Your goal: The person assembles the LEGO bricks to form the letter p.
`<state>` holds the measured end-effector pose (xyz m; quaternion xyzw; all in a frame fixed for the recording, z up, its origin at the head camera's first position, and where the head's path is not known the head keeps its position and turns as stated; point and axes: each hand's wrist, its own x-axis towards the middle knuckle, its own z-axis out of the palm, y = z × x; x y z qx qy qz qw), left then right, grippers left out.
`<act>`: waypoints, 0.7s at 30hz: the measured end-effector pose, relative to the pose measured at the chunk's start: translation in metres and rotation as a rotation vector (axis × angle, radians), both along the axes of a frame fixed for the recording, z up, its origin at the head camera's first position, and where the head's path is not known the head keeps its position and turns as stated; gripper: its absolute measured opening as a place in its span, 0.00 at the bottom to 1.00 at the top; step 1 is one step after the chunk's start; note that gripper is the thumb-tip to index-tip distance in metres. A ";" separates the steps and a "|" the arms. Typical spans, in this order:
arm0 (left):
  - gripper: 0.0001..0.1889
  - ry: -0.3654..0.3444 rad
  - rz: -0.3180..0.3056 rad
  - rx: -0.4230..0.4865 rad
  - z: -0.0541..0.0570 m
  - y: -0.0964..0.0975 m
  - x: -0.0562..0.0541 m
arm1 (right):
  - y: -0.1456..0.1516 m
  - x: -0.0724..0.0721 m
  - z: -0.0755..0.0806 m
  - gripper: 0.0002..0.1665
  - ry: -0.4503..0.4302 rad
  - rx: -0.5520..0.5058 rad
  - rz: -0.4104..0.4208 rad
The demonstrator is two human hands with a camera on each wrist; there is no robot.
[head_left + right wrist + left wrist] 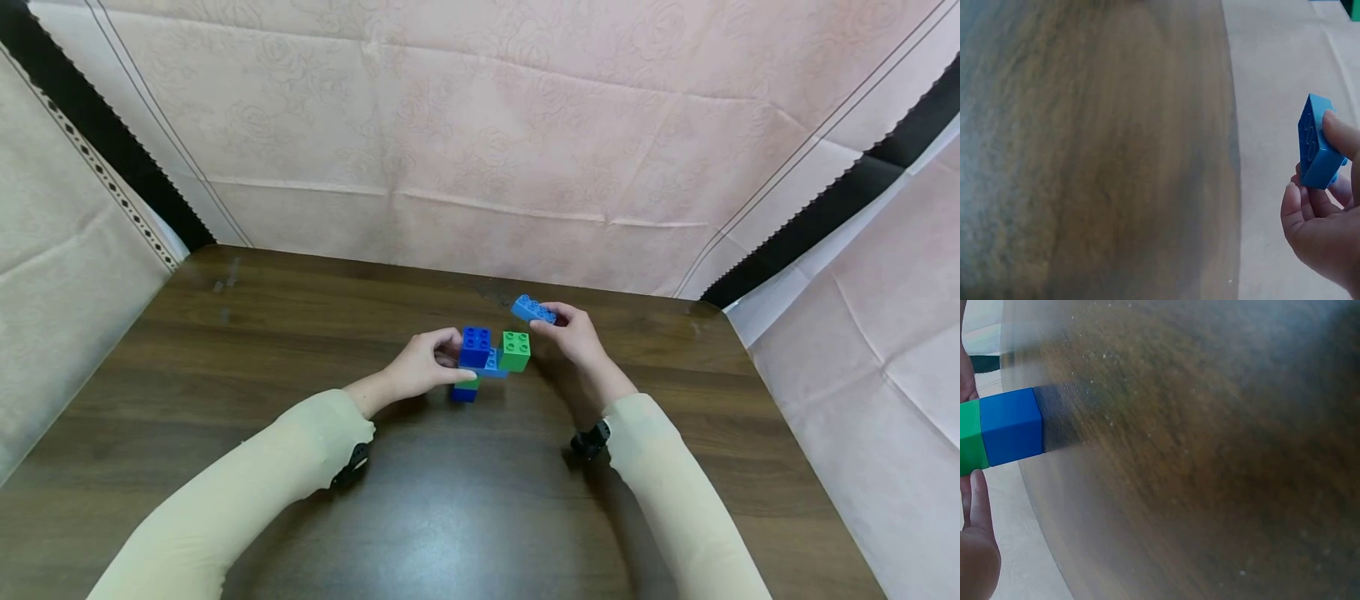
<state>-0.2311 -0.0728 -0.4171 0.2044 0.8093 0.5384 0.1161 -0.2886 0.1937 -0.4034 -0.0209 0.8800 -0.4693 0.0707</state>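
In the head view my left hand (420,365) grips a small stack of toy building bricks between thumb and fingers. At its base is a dark blue brick (463,395), with a green brick just above. A lighter blue brick (495,367) lies across that, bearing a dark blue brick (476,345) on the left and a bright green brick (514,351) on the right. My right hand (576,335) pinches a loose light blue brick (533,309), held behind and right of the stack. The right wrist view shows this blue brick (1317,144) tilted, its hollow underside partly visible.
The dark wooden table (450,500) spreads around both hands. Its far edge meets a pale patterned cloth (480,150), and more cloth hangs at the left and right. A black wristband (590,440) shows below the right sleeve.
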 end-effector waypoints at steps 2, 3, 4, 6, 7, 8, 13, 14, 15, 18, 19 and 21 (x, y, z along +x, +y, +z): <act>0.17 0.002 -0.001 0.001 0.000 0.000 0.000 | 0.000 0.002 0.004 0.26 0.021 0.002 0.016; 0.16 0.001 -0.001 0.002 0.000 0.000 0.000 | 0.000 0.003 0.006 0.26 0.029 0.004 0.022; 0.16 -0.001 0.001 0.003 0.000 0.000 0.000 | -0.001 0.004 0.009 0.26 0.038 0.000 0.025; 0.16 -0.004 0.001 0.006 -0.001 0.001 0.000 | -0.001 0.006 0.013 0.25 0.053 0.001 0.031; 0.16 -0.007 0.003 0.006 -0.001 0.001 0.000 | -0.002 0.007 0.016 0.26 0.060 0.000 0.033; 0.16 -0.010 0.004 0.006 -0.001 0.001 0.000 | -0.002 0.008 0.018 0.26 0.066 -0.006 0.033; 0.16 -0.009 0.006 0.005 -0.001 0.001 -0.001 | -0.006 0.014 0.029 0.26 0.094 -0.008 0.053; 0.16 -0.006 0.005 0.005 -0.001 0.001 -0.001 | -0.007 0.015 0.031 0.25 0.097 -0.011 0.055; 0.16 -0.005 0.006 0.005 -0.001 0.001 0.000 | -0.008 0.016 0.032 0.25 0.100 -0.007 0.060; 0.16 -0.003 0.004 0.006 0.000 0.001 0.000 | -0.010 0.018 0.037 0.25 0.095 -0.017 0.066; 0.16 -0.002 0.002 0.005 0.000 0.001 0.000 | -0.011 0.019 0.039 0.25 0.091 -0.020 0.068; 0.16 -0.006 0.004 0.005 0.000 0.001 0.000 | -0.013 0.021 0.042 0.25 0.084 -0.031 0.072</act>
